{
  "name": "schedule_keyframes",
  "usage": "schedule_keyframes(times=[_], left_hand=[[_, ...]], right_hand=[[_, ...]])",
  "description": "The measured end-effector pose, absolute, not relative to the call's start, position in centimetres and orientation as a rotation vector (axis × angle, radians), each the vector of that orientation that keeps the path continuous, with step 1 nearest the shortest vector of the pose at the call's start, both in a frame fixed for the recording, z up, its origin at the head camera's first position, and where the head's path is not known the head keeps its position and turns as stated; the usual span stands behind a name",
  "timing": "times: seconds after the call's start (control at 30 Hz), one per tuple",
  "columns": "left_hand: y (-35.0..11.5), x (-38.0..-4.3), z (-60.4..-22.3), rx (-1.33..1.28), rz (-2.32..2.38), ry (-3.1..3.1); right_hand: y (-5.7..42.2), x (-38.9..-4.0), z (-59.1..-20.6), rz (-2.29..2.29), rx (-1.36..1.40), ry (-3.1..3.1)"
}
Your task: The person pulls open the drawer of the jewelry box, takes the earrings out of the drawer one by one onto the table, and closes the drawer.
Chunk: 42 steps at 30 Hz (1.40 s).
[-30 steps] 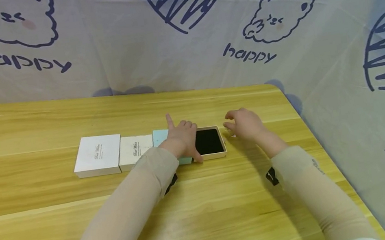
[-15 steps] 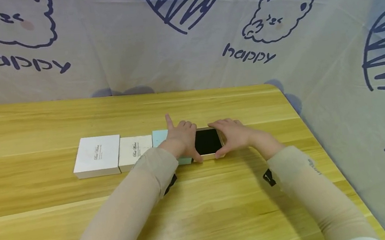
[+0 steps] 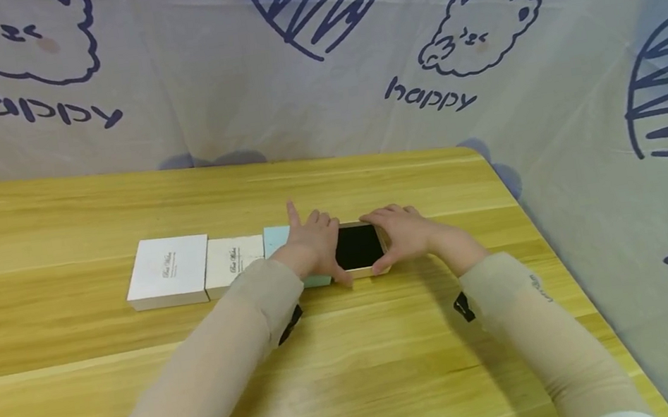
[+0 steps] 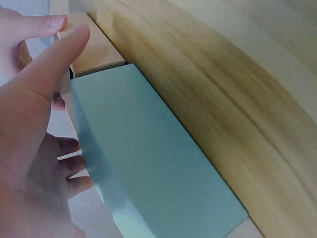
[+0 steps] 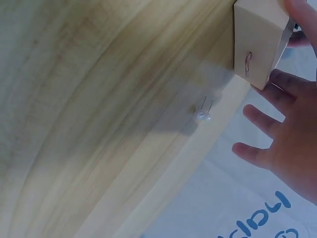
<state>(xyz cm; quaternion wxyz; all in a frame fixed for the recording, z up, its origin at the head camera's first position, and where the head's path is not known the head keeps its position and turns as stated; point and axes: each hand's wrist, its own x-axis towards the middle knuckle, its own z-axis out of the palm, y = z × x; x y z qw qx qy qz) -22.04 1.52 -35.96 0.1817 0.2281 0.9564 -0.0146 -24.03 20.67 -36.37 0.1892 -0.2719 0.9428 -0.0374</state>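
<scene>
My left hand [image 3: 313, 243] spans the left end of a cream jewelry box [image 3: 365, 272], thumb on its front side and fingers toward the back; its index finger points away. The box holds a black insert [image 3: 357, 246]. At the other end my right hand [image 3: 408, 234] grips the same box, thumb in front and fingers behind. A thin pink ribbon loop [image 5: 248, 64] hangs from the box's end wall in the right wrist view. Against the box's left side sits a teal box [image 4: 148, 148], partly hidden by my left hand in the head view.
A cream lidded box [image 3: 228, 255] and a larger white box [image 3: 169, 267] continue the row leftward on the wooden table [image 3: 395, 371]. Tiny earrings [image 5: 204, 116] with clear heads lie right of the jewelry box. A printed cloth [image 3: 199, 113] hangs behind.
My right hand has come left from beside the jewelry box and taken hold of its right end. The left hand has stayed nearly in place, its thumb shifting slightly.
</scene>
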Motion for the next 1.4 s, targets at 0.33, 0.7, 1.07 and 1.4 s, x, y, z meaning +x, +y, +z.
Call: schedule_keyframes(times=[0.33, 0.7, 1.07, 1.4], left_hand=[[-2.2, -21.8, -34.9, 0.616, -0.055, 2.621], [-3.6, -21.8, -34.8, 0.565, -0.128, 2.628], [-3.7, -21.9, -34.7, 0.523, -0.042, 2.631], [-3.4, -21.9, -34.3, 0.501, -0.046, 2.613]], right_hand=[[20.5, -24.3, -36.3, -0.148, -0.732, 2.627], [20.4, -24.4, -36.3, -0.145, -0.694, 2.589], [21.1, -24.8, -36.5, -0.169, -0.696, 2.512], [21.0, -24.7, -36.8, -0.206, -0.736, 2.543]])
